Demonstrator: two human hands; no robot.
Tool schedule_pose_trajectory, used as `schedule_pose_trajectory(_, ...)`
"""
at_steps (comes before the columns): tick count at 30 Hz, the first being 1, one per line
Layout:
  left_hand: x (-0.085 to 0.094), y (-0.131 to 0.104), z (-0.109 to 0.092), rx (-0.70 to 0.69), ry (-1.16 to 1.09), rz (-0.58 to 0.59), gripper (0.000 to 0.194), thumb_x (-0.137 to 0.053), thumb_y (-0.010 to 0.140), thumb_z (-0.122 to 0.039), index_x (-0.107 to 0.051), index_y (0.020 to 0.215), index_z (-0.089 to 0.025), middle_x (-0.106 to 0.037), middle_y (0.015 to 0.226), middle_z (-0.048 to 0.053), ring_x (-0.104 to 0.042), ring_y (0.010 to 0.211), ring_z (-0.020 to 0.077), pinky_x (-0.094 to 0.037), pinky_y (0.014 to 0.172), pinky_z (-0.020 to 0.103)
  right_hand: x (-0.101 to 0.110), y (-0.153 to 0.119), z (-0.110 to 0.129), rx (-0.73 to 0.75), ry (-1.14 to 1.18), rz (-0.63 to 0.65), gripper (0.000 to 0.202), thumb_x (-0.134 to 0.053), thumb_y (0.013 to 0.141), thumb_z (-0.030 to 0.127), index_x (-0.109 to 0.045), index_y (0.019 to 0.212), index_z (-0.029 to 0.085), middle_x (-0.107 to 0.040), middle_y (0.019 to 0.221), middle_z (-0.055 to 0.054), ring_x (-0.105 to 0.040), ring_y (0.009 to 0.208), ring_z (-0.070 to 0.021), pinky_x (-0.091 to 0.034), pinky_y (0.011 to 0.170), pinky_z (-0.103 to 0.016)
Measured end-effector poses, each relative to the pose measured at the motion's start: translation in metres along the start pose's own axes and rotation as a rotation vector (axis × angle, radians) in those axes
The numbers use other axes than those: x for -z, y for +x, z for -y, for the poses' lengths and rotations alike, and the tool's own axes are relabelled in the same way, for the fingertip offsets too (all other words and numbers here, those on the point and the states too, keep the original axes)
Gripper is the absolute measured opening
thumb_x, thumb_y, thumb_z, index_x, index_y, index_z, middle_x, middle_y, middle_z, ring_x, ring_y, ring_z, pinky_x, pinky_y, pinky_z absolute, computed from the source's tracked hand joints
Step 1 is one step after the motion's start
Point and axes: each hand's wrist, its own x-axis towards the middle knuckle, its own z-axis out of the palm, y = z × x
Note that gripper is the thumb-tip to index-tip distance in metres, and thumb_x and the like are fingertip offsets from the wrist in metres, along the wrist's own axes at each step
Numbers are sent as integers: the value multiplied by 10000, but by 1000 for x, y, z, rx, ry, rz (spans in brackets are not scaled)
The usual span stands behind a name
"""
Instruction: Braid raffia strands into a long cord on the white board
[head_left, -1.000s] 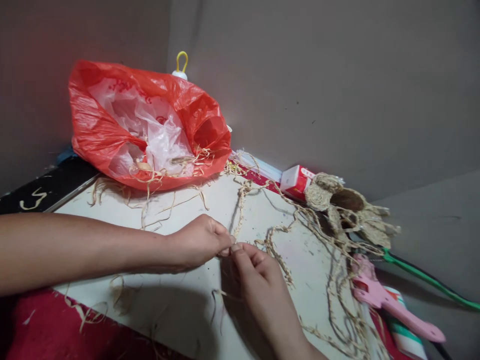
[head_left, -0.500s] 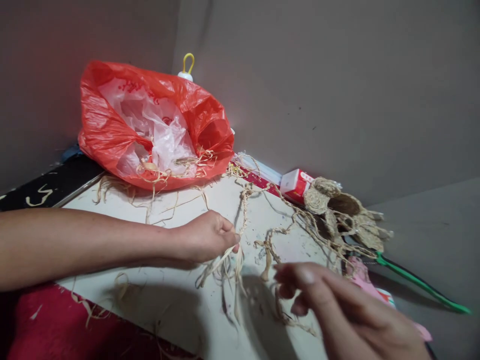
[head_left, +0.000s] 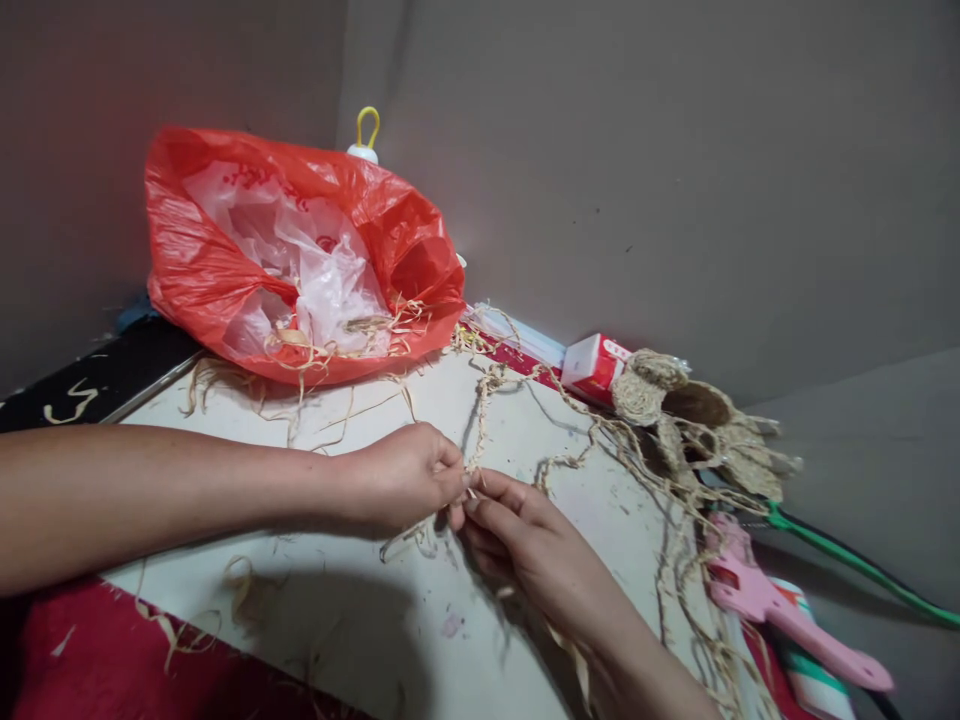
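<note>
A pale braided cord of raffia-like fibre (head_left: 482, 425) rises from my fingertips toward the back of the white board (head_left: 360, 640). My left hand (head_left: 420, 470) pinches its lower end, fingers closed. My right hand (head_left: 517, 530) meets it there, thumb and index finger closed on the same fibre strands. Loose strand ends (head_left: 412, 540) hang below the left fingers. Where the fingertips meet, the exact hold on each strand is hidden.
A red plastic bag (head_left: 202, 290) with a white bag and fibre scraps stands behind. To the right lie a longer braided cord (head_left: 622, 440), coiled woven pieces (head_left: 637, 400), a red-white box (head_left: 592, 365), a pink glue gun (head_left: 780, 605) and a green-black cable (head_left: 847, 560).
My right hand has moved left and inward from the right foreground, closing its open fingers on the strands beside my left hand. The left hand keeps its pinch. The pink glue gun is now uncovered.
</note>
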Motion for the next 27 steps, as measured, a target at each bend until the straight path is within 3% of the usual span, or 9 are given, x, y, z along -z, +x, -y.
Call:
schedule_pose_trajectory(4, -2, -1, -2, 15, 116, -32, 227, -471, 803, -241, -491, 589, -166, -353, 502, -59, -293, 465, 76, -213, 444, 212, 8, 2, -9, 32, -153, -41, 197, -473, 821, 253, -424, 637, 201, -283, 557, 78, -181, 462, -81, -149, 404, -207)
schedule_pose_trajectory(7, -4, -2, -5, -27, 183, 5, 254, -431, 843, -223, -561, 635, -155, -457, 547, -34, -367, 492, 84, -263, 480, 213, 11, 1, -9, 47, -159, 26, 265, -430, 873, 329, -452, 643, 198, -260, 529, 79, -175, 461, -89, -145, 406, -217)
schedule_pose_trajectory(10, -3, -3, -8, -141, 394, -26, 274, -420, 881, -215, -600, 686, -149, -519, 597, -9, -398, 533, 96, -280, 528, 224, 14, 1, -7, 51, -38, 130, 341, -422, 910, 377, -446, 623, 195, -268, 510, 78, -163, 449, -85, -126, 409, -226)
schedule_pose_trajectory(15, -1, -6, -5, -323, 731, -68, 237, -400, 909, -215, -561, 745, -156, -467, 574, -19, -326, 516, 105, -227, 523, 249, 17, 2, -8, 30, 191, 244, 402, -497, 907, 437, -383, 605, 198, -230, 531, 92, -94, 447, -66, -82, 403, -217)
schedule_pose_trajectory(21, 1, -8, -5, -349, 743, -37, 230, -394, 925, -223, -537, 756, -161, -501, 599, -8, -371, 521, 108, -246, 522, 247, 10, 0, -12, 32, 283, 186, 408, -545, 890, 454, -414, 609, 188, -252, 515, 97, -104, 429, -55, -86, 387, -200)
schedule_pose_trajectory(27, 0, -6, -10, -328, 702, -37, 232, -406, 899, -186, -524, 700, -159, -511, 598, -6, -392, 528, 104, -275, 531, 233, 1, 0, -16, 108, 273, 42, 414, -603, 853, 457, -436, 589, 185, -292, 479, 92, -180, 412, -56, -144, 372, -186)
